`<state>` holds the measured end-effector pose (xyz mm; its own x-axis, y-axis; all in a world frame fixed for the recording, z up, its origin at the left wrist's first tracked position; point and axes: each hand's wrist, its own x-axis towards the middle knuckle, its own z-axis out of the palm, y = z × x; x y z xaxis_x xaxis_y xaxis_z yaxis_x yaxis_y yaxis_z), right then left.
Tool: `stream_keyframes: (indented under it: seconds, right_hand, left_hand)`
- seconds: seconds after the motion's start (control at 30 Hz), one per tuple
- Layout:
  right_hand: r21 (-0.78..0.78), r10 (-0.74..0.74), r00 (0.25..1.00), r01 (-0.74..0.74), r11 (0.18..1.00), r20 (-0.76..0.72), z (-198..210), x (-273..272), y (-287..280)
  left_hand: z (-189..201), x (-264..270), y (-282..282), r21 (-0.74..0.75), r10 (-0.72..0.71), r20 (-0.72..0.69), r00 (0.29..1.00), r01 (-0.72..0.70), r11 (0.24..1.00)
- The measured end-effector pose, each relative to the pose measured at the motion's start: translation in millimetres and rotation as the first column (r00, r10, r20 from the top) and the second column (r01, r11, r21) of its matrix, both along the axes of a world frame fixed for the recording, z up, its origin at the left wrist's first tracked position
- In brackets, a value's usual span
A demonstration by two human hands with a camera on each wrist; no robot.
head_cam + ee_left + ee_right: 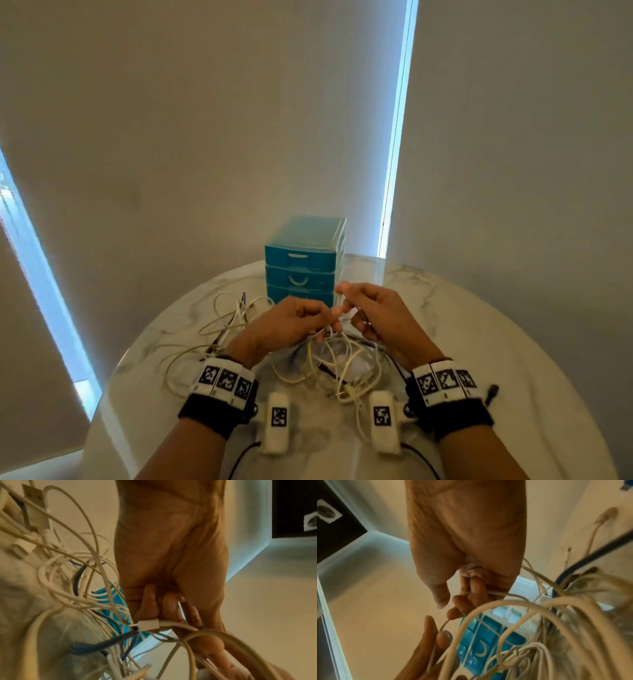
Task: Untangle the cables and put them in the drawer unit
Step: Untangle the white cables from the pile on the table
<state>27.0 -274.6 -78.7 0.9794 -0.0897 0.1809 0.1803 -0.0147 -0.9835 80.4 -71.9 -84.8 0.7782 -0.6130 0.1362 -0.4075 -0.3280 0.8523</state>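
Note:
A tangle of white, cream and a few dark blue cables lies on the round marble table and rises into both hands. My left hand pinches a white cable near its small white plug, with the fingers curled. My right hand is close beside it, with its fingers curled round a thin white cable. A blue drawer unit with three drawers, all pushed in, stands just behind the hands and also shows as the drawer unit in the right wrist view.
More loose cable loops trail over the left side of the table. The table's rim curves round close at left and right. Behind the drawer unit hang closed blinds with bright gaps.

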Motion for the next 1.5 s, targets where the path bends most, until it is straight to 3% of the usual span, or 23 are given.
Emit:
stream_keyframes:
  seconds: [0.2, 0.3, 0.37, 0.43, 0.5, 0.6, 0.7, 0.8, 0.87, 0.97, 1.03, 1.17, 1.27, 1.33, 1.4, 1.5]
  right_hand:
    - [-0.390, 0.118, 0.993, -0.101, 0.915, 0.021, -5.1, -4.2, 0.9]
    - [-0.479, 0.176, 0.984, -0.160, 0.863, -0.012, -3.6, -5.4, -4.1]
    - [-0.506, 0.136, 0.987, -0.074, 0.860, 0.087, -0.7, -5.9, -7.7]
    - [-0.359, -0.033, 0.972, 0.118, 0.926, 0.234, 2.8, -4.2, -11.8]
    - [-0.185, -0.143, 0.952, 0.196, 0.963, 0.269, 3.2, -1.9, -13.6]
    - [-0.219, -0.134, 0.962, 0.187, 0.958, 0.237, -2.9, -0.3, -8.4]
    - [-0.315, -0.107, 0.976, 0.163, 0.935, 0.187, -13.6, 7.8, -12.2]
    - [-0.488, -0.015, 0.996, 0.056, 0.871, 0.086, -20.3, 9.5, -22.2]
    - [-0.532, -0.064, 0.995, 0.096, 0.841, 0.079, -17.6, 5.8, -26.9]
    - [-0.358, -0.303, 0.938, 0.345, 0.868, 0.170, -9.1, 3.0, -33.5]
    - [-0.241, -0.335, 0.911, 0.391, 0.888, 0.240, -0.1, -2.2, -31.7]
    - [-0.369, -0.050, 0.970, 0.138, 0.919, 0.239, 6.0, -10.6, -10.1]
    - [-0.559, 0.053, 0.976, 0.078, 0.826, 0.214, -3.3, -8.5, 8.8]
    - [-0.593, 0.092, 0.970, 0.062, 0.803, 0.225, -3.5, -7.6, 13.7]
    - [-0.502, 0.149, 0.963, -0.016, 0.865, 0.226, 4.9, -12.4, 10.5]
    - [-0.100, 0.273, 0.940, -0.258, 0.961, 0.204, 24.6, -26.4, 6.5]
  left_hand:
    - [0.7, -2.6, 21.2, 0.037, -0.027, 0.053, 0.998, 0.025, 0.999]
    - [3.3, -1.6, 32.6, -0.112, 0.069, 0.027, 0.997, -0.066, 0.992]
    - [5.1, -1.8, 33.6, -0.247, 0.153, -0.013, 0.988, -0.152, 0.957]
    - [7.3, 2.1, 31.1, -0.420, 0.225, -0.062, 0.972, -0.230, 0.878]
    - [11.3, 6.6, 23.9, -0.583, 0.236, -0.128, 0.963, -0.266, 0.768]
    - [23.2, 8.6, 3.0, -0.748, 0.137, -0.277, 0.951, -0.302, 0.590]
    - [25.9, 6.4, -17.2, -0.784, 0.104, -0.312, 0.944, -0.318, 0.533]
    - [9.3, 5.3, -22.5, -0.743, 0.229, -0.318, 0.920, -0.391, 0.543]
    - [0.1, 3.5, -16.5, -0.718, 0.277, -0.303, 0.912, -0.410, 0.563]
    - [-0.2, 0.6, -5.5, -0.736, 0.230, -0.293, 0.928, -0.373, 0.565]
    - [3.3, -1.2, -3.4, -0.715, 0.252, -0.239, 0.938, -0.346, 0.607]
    - [0.6, -6.4, -9.5, -0.625, 0.305, -0.102, 0.947, -0.300, 0.721]
    - [2.5, -10.5, -10.1, -0.584, 0.282, -0.049, 0.958, -0.257, 0.770]
    - [2.7, -9.9, -9.1, -0.536, 0.301, 0.018, 0.953, -0.245, 0.808]
    - [4.4, -8.9, -8.2, -0.482, 0.272, 0.063, 0.960, -0.209, 0.851]
    - [6.5, -10.8, -16.8, -0.458, 0.097, -0.065, 0.993, -0.116, 0.881]
